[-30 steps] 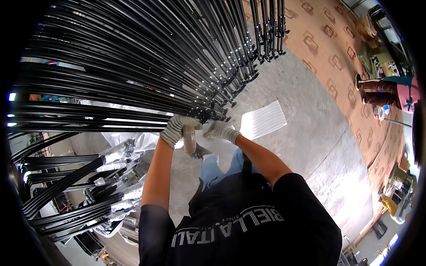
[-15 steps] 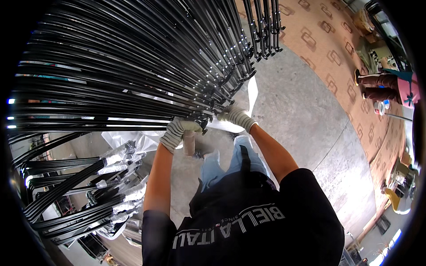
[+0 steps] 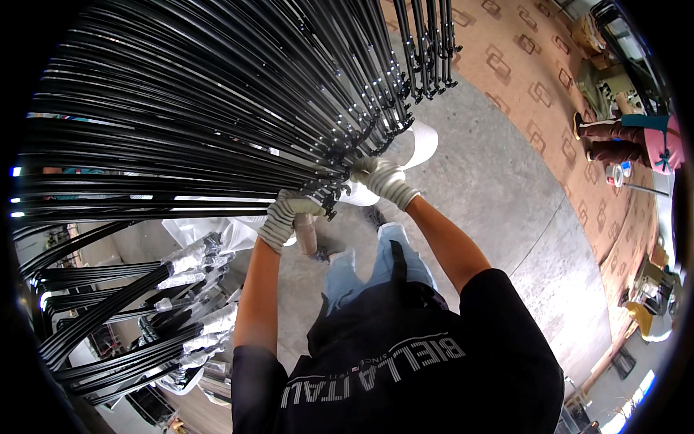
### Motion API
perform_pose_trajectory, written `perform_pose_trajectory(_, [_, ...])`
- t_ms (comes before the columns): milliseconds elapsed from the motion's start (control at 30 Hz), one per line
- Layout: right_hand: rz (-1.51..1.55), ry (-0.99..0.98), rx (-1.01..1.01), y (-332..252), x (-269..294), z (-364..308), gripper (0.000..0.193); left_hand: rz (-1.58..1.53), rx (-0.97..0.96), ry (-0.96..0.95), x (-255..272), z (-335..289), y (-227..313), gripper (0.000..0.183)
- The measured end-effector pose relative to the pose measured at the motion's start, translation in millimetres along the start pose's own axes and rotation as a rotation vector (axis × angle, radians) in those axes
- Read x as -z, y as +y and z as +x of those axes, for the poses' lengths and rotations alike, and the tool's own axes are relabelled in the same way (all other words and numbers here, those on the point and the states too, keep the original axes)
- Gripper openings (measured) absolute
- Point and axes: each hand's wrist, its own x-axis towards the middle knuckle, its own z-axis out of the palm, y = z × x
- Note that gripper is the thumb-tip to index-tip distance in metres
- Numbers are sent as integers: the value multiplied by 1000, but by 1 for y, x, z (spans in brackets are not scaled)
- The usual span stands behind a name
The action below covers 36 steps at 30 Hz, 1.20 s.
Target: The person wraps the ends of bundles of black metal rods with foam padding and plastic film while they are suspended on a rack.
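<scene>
Many long black metal tubes [image 3: 181, 137] with small fittings at their near ends fan out ahead of me. My left hand [image 3: 285, 219], in a white and grey striped glove, is closed around the ends of the nearest tubes. My right hand [image 3: 383, 179], gloved alike, has its fingers curled at the tube ends a little farther right. The fingertips are partly hidden among the fittings. Just below the left hand shows a tan cylinder [image 3: 306, 231]; whether the hand touches it I cannot tell. White sheeting [image 3: 421, 145] hangs out from under the tube ends.
Bent black tubes with ends wrapped in clear plastic [image 3: 189, 260] are stacked at the left. Several more tubes [image 3: 430, 50] stand at the top. Grey concrete floor [image 3: 499, 181] lies to the right, bordered by a patterned brown covering [image 3: 538, 94]. Another person [image 3: 622, 137] stands at far right.
My right hand has shifted slightly up and left along the tube ends. The white sheeting beside it now bulges out farther to the right. The left hand has barely moved.
</scene>
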Motion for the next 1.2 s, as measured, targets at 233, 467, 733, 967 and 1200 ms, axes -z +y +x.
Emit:
perform_pose_trajectory(233, [380, -50, 66, -1, -4, -6, 21, 94, 0, 79, 17, -9, -19, 47])
perform_pose_trajectory(467, [131, -50, 151, -38, -6, -17, 31, 140, -185, 375, -4, -111, -20, 51])
perform_pose_trajectory(733, [310, -209, 158, -12, -43, 10, 28, -43, -276, 492, 49, -160, 4, 31])
perform_pose_trajectory(967, [-52, -222, 142, -13, -37, 16, 40, -31, -500, 614, 25, -173, 57, 29])
perform_pose_trajectory(1200, [-118, -78, 145, -39, -5, 9, 46, 119, -600, 754, 6, -158, 79, 18])
